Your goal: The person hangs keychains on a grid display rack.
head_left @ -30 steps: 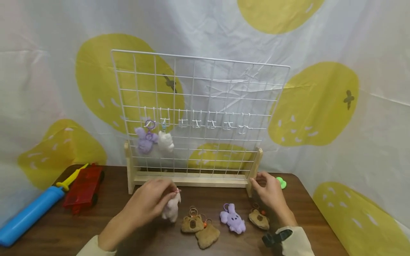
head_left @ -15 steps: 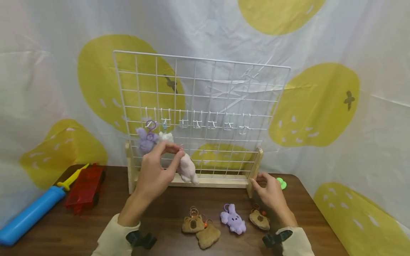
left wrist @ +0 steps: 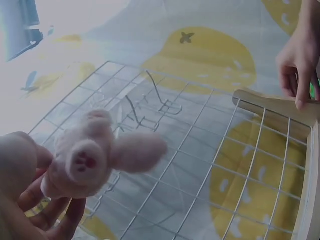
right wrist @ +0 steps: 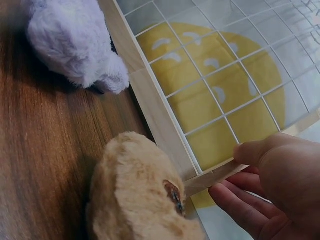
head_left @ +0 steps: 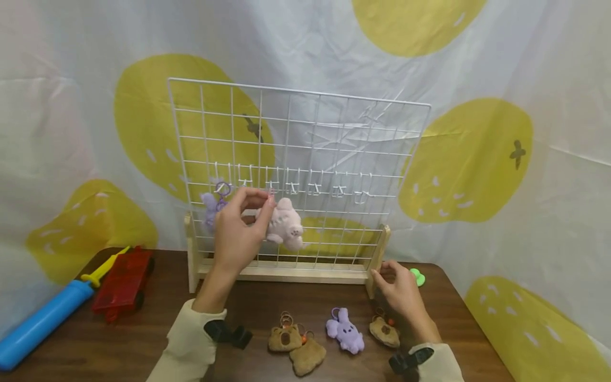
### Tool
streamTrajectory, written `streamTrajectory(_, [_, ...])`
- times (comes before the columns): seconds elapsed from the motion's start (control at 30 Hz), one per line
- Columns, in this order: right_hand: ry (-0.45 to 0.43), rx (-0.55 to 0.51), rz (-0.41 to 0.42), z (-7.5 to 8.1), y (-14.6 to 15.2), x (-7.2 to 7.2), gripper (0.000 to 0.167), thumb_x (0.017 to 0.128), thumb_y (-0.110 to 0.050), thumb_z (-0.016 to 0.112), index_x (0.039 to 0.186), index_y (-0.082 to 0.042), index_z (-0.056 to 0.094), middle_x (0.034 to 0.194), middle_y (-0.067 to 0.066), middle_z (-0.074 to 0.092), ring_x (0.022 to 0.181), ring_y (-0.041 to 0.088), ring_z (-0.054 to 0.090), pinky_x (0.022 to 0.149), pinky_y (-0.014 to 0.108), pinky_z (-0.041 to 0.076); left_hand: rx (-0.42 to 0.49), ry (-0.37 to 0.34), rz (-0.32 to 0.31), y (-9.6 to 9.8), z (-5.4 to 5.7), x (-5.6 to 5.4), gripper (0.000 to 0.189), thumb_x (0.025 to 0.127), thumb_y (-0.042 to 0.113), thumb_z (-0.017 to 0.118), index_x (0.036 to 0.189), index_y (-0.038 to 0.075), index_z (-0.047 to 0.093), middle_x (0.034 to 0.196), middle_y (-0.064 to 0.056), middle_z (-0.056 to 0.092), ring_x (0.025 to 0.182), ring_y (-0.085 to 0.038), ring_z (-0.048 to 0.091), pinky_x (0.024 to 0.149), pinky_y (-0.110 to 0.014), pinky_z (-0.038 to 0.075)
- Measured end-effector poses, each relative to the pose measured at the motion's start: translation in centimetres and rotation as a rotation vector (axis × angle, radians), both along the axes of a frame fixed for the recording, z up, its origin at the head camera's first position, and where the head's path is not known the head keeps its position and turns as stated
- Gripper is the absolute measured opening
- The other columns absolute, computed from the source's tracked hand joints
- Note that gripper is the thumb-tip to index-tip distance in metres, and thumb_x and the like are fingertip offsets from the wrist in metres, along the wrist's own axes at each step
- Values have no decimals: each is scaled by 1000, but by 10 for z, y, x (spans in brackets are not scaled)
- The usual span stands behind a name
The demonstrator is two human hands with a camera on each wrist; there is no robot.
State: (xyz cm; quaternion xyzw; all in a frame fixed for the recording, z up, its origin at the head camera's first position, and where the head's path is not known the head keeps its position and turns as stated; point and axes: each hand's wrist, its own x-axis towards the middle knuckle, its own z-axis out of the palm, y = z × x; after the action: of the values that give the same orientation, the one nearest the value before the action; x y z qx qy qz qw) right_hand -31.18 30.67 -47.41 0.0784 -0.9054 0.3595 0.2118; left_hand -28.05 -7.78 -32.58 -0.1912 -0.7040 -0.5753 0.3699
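Note:
My left hand [head_left: 241,233] pinches the top loop of a pale pink plush keychain [head_left: 285,223], right at the third hook from the left on a white wire grid rack [head_left: 299,92]. In the left wrist view the pink plush [left wrist: 85,160] hangs beside the fingers, with the wire hooks behind it. My right hand [head_left: 402,289] holds the rack's right wooden post [head_left: 377,265] between thumb and fingers. A purple plush keychain [head_left: 208,209] hangs on the leftmost hook. The white plush on the second hook is hidden behind my left hand.
On the brown table lie brown bear-like plush keychains [head_left: 285,338] and a purple bunny keychain [head_left: 346,331]. One brown plush [head_left: 384,332] sits near my right wrist. At left are a blue pump-like tube [head_left: 43,323] and a red toy cart [head_left: 125,281]. A green object [head_left: 418,276] lies behind my right hand.
My left hand has lifted the pink plush keychain from low over the table up to the hooks, and the plush has swung round. My right hand has stayed on the wooden post.

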Motion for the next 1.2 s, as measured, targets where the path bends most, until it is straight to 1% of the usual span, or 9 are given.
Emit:
streamTrajectory(0.17, [2,-4,-1,-1,-1,-1,15,100,-13,79,104,0,73,102,18,81,101,35,80,88,46,66,36,-66,44,3,0,-7,18,102,19,77,113,5,74,107,-10,83,99,-21,79,72,-24,65])
streamTrajectory(0.3, [-5,-7,-2,-2,-1,-1,15,100,-12,79,104,1,73,102,19,81,101,36,80,88,46,66,36,-78,67,4,-1,-11,19,102,20,77,113,5,76,107,-11,83,98,-22,80,72,-18,63])
streamTrajectory(0.57, [2,-5,-9,-1,-1,-1,14,99,-11,79,103,1,73,101,19,81,100,36,80,88,46,66,9,-67,83,4,-3,-16,17,101,18,79,113,5,80,110,-11,84,100,-22,82,78,-23,65])
streamTrajectory(0.7, [3,-1,-7,-1,-1,-1,15,100,-12,79,104,1,74,102,18,81,101,35,80,88,46,66,30,-56,45,1,-9,-16,19,100,14,80,116,4,78,115,-12,83,105,-23,81,86,-26,65])
streamTrajectory(0.8, [-1,0,0,-2,-1,-1,15,100,-13,78,104,0,74,102,18,81,101,35,80,88,46,66,74,-48,-11,-4,-19,-14,26,97,10,82,121,1,75,118,-15,80,110,-26,78,94,-26,64])
streamTrajectory(0.87, [-4,3,3,-3,-1,-1,15,100,-14,78,105,0,74,102,18,81,101,35,80,88,46,66,106,-27,-28,-8,-27,-12,30,95,7,83,122,-1,73,119,-17,78,111,-29,77,97,-27,63])
streamTrajectory(0.9, [-4,5,5,-3,-1,-1,15,101,-13,78,105,0,74,102,18,81,101,35,80,88,47,66,111,-7,-15,-10,-30,-11,31,94,6,84,122,-2,72,118,-18,77,109,-29,77,96,-27,63])
streamTrajectory(1.1, [6,6,-4,-1,0,-1,15,101,-14,78,105,0,74,103,19,81,102,36,80,89,48,66,33,157,116,-21,-38,-4,27,92,2,84,116,-2,73,109,-16,75,94,-26,74,86,-22,64])
streamTrajectory(1.2, [1,4,-1,-1,1,-1,16,101,-13,78,105,1,74,104,20,81,103,38,80,90,50,65,-37,159,68,-23,-44,6,22,91,0,85,110,1,75,104,-12,74,91,-20,71,85,-20,63])
